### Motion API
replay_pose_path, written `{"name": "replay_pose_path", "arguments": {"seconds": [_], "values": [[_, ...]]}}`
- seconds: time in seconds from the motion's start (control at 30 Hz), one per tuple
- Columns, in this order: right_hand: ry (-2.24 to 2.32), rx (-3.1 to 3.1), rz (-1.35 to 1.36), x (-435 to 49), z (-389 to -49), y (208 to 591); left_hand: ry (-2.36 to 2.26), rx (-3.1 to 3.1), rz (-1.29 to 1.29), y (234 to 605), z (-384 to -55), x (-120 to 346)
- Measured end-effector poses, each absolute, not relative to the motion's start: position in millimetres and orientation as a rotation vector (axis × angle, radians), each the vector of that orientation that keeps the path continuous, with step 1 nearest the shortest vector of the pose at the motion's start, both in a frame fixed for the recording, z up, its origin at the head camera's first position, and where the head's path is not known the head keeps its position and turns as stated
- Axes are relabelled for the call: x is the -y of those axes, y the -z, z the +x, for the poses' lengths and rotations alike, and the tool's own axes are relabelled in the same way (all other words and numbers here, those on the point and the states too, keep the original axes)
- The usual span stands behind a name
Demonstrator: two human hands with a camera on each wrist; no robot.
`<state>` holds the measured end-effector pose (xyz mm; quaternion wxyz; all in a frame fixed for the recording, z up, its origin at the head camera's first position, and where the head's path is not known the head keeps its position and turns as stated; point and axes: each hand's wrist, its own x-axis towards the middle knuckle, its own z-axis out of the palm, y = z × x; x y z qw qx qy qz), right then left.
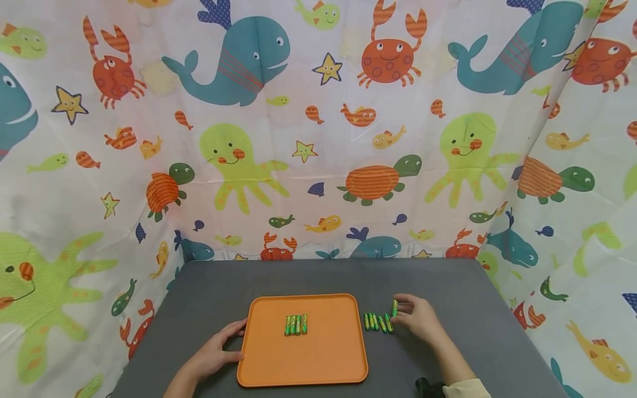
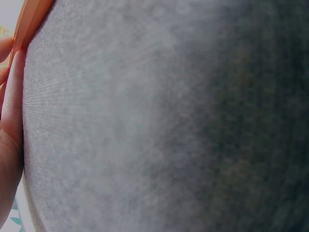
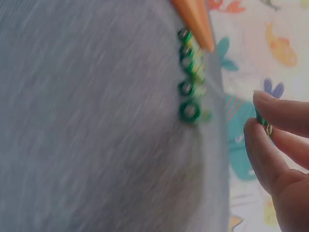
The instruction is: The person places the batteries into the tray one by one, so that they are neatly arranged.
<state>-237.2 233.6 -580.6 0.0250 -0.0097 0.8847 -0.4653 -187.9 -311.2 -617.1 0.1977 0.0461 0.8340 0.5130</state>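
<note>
Between thumb and fingertips, my right hand pinches a green and yellow battery, held upright just right of the tray. In the right wrist view the fingers hide most of that battery. Below and left of this hand, several like batteries lie in an uneven row on the table. The orange tray carries another short row of batteries near its upper middle. My left hand rests against the tray's left edge, thumb and fingers fairly straight; its wrist view shows a straight digit touching the tray's side.
A grey table lies under everything. Behind it and at both sides hangs a white curtain printed with sea animals. A dark object sits by the right sleeve at the bottom.
</note>
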Motion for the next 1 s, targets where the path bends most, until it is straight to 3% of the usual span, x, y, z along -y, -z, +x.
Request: {"name": "replay_pose_path", "arguments": {"seconds": [0.5,1.0], "values": [[1.534,-2.673,-0.089,-190,-232,540,-1.435,-2.331,0.132,620,-190,313],[1.578,-2.627,-0.199,-140,-234,536,-1.441,-2.332,0.125,618,-188,312]]}}
